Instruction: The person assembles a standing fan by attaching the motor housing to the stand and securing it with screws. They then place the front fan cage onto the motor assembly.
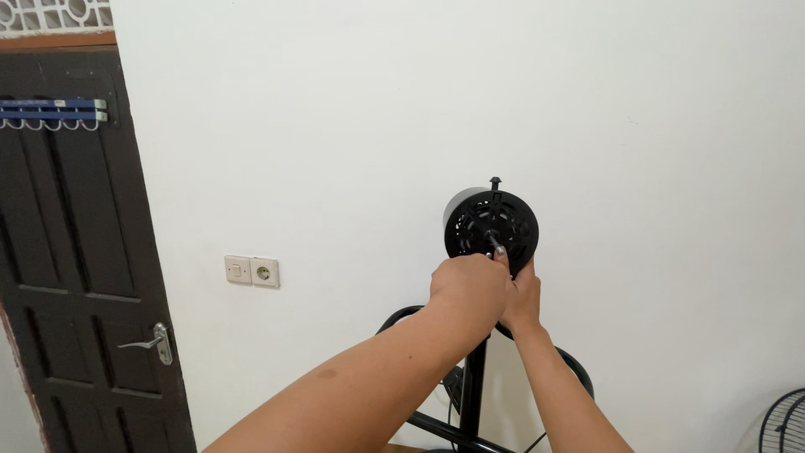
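The round black plastic fan motor housing [491,228] sits atop a thin black metal stand pole [475,386], close to the white wall [419,126], with its front grille and blades off. The left hand [468,291] is closed at the short metal shaft [496,247] sticking out of the housing centre; its grip is together around something there, though what it pinches is hidden by the knuckles. The right hand [524,300] cups the housing's lower edge from beneath; I cannot tell how tightly its fingers clamp.

The risk, as I judge it, is that the head sits high on a slim pole, so a hard twist at the shaft could rock the stand or swing the head against the wall. A small part worked loose there could slip from the fingers and drop out of sight. The black wire guard ring [402,317] hanging behind the forearms could snag a wrist.

Count: one motor housing, one pole, one ring, two hands, one dark wooden door [75,268], one white switch-and-socket plate [251,271], one separate grille [784,419] at the lower right.
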